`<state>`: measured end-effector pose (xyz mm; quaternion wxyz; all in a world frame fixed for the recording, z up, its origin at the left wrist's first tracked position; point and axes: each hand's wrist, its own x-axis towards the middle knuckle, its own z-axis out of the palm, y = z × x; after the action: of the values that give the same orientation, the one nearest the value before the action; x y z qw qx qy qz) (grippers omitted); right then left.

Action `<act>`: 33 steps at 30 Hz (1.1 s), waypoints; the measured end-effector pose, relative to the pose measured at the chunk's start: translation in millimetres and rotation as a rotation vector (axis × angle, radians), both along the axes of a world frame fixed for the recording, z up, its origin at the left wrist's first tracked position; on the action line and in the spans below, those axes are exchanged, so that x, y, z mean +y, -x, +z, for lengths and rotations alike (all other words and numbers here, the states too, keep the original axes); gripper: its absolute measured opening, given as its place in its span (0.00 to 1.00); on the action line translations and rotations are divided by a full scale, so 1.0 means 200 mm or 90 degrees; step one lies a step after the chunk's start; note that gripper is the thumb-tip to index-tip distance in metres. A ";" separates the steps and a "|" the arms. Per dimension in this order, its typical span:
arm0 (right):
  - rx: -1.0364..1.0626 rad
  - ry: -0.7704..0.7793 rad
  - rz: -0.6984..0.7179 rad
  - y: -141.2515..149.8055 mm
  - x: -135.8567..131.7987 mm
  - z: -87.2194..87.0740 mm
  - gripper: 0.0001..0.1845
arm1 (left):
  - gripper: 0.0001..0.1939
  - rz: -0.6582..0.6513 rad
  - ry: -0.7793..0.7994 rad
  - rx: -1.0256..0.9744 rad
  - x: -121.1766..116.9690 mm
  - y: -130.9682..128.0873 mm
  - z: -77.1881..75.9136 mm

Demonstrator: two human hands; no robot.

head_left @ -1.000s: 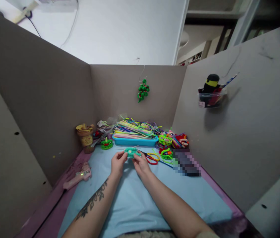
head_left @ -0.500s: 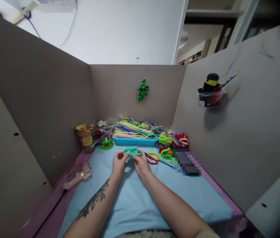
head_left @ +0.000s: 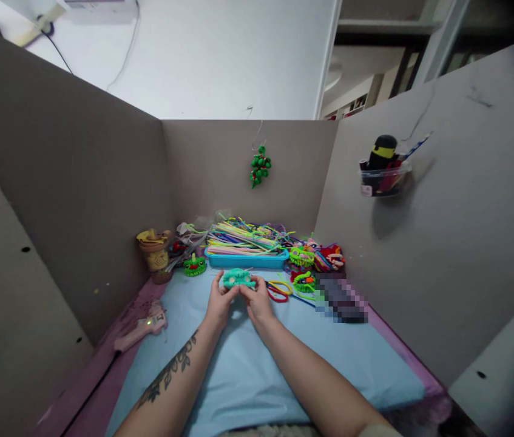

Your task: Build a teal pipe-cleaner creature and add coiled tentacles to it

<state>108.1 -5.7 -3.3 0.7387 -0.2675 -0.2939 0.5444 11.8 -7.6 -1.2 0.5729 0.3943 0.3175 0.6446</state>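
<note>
A turquoise pipe-cleaner figure (head_left: pixel 238 278), fuzzy and rounded with small pale pink spots, is held up between both hands above the blue cloth. My left hand (head_left: pixel 221 298) grips its left side, the thumb along its lower edge. On the other side my right hand (head_left: pixel 257 299) pinches its right end, and the two thumbs nearly meet below it. Scissors (head_left: pixel 280 291) with red and yellow handles lie just right of my right hand. Behind the figure stands a blue tray (head_left: pixel 247 261) heaped with pipe cleaners (head_left: pixel 243 235) in many colours.
A pink glue gun (head_left: pixel 141 331) lies at left on the blue cloth's (head_left: pixel 257 376) edge. Green pipe-cleaner figures (head_left: pixel 194 265) flank the tray. At right rests a blurred dark phone-like object (head_left: pixel 342 298). Grey partitions (head_left: pixel 247 182) enclose the table; a tool cup (head_left: pixel 384 179) hangs right.
The turquoise figure has turned to show its pink-spotted side more fully. Both thumbs have slid down from its front to its lower edge. The view has shifted slightly.
</note>
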 end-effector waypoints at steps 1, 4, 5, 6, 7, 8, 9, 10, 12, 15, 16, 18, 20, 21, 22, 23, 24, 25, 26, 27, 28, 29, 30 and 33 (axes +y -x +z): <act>-0.012 -0.004 -0.004 0.00 0.00 0.00 0.24 | 0.46 -0.009 -0.001 -0.014 0.00 0.00 0.00; -0.050 -0.012 -0.021 0.00 0.00 -0.01 0.23 | 0.46 -0.028 0.005 -0.037 -0.01 0.00 0.02; -0.065 -0.013 -0.027 0.00 0.00 -0.01 0.23 | 0.46 -0.034 0.009 -0.041 -0.01 0.00 0.03; -0.081 -0.013 -0.032 0.00 -0.01 -0.01 0.22 | 0.45 -0.040 0.013 -0.047 -0.02 -0.01 0.03; -0.098 -0.013 -0.038 0.00 -0.01 -0.01 0.22 | 0.44 -0.045 0.015 -0.054 -0.02 -0.01 0.04; -0.115 -0.013 -0.043 0.00 -0.01 0.00 0.22 | 0.42 -0.050 0.015 -0.065 -0.03 -0.01 0.05; -0.132 -0.014 -0.046 0.00 -0.02 0.00 0.22 | 0.40 -0.053 0.011 -0.077 -0.03 -0.01 0.05; -0.148 -0.019 -0.045 0.00 -0.02 0.00 0.21 | 0.37 -0.054 0.007 -0.089 -0.03 -0.01 0.05; -0.176 -0.032 -0.031 0.00 -0.03 0.01 0.21 | 0.33 -0.051 -0.002 -0.108 -0.02 0.00 0.06; -0.218 -0.040 -0.025 0.00 -0.05 0.01 0.23 | 0.30 -0.031 0.007 -0.127 -0.01 0.01 0.06; -0.239 -0.041 -0.048 -0.01 -0.05 0.02 0.24 | 0.29 -0.023 0.013 -0.130 -0.01 0.01 0.06; -0.289 -0.051 -0.124 -0.01 -0.06 0.03 0.25 | 0.28 -0.011 0.024 -0.130 0.00 0.02 0.06; -0.332 -0.073 -0.197 -0.02 -0.06 0.04 0.24 | 0.27 -0.003 0.031 -0.118 0.00 0.03 0.06; -0.346 -0.085 -0.218 -0.03 -0.07 0.05 0.22 | 0.27 0.000 0.035 -0.112 0.00 0.03 0.06; -0.357 -0.096 -0.229 -0.04 -0.07 0.06 0.19 | 0.26 -0.001 0.037 -0.109 0.00 0.03 0.06; -0.370 -0.108 -0.233 -0.05 -0.07 0.06 0.15 | 0.26 -0.004 0.039 -0.109 0.00 0.03 0.06; -0.390 -0.123 -0.234 -0.07 -0.06 0.07 0.11 | 0.26 -0.009 0.039 -0.110 0.00 0.03 0.06; -0.413 -0.137 -0.235 -0.08 -0.06 0.07 0.08 | 0.27 -0.014 0.041 -0.111 0.00 0.04 0.05; -0.437 -0.149 -0.234 -0.09 -0.06 0.08 0.07 | 0.27 -0.018 0.043 -0.110 0.00 0.04 0.05; -0.455 -0.158 -0.230 -0.10 -0.05 0.08 0.07 | 0.27 -0.020 0.046 -0.107 0.00 0.04 0.05; -0.466 -0.164 -0.225 -0.11 -0.05 0.08 0.07 | 0.28 -0.021 0.049 -0.103 0.00 0.04 0.05; -0.469 -0.167 -0.220 -0.12 -0.05 0.08 0.07 | 0.28 -0.023 0.052 -0.099 0.00 0.04 0.05; -0.467 -0.168 -0.216 -0.12 -0.04 0.08 0.08 | 0.28 -0.026 0.054 -0.097 0.00 0.03 0.05; -0.464 -0.174 -0.206 -0.12 -0.04 0.07 0.11 | 0.29 -0.040 0.054 -0.105 -0.01 0.03 0.06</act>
<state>132.8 -13.8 11.3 0.6908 -0.3850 -0.5597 0.2474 5.7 -9.5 10.1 0.6333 0.3249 0.2836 0.6426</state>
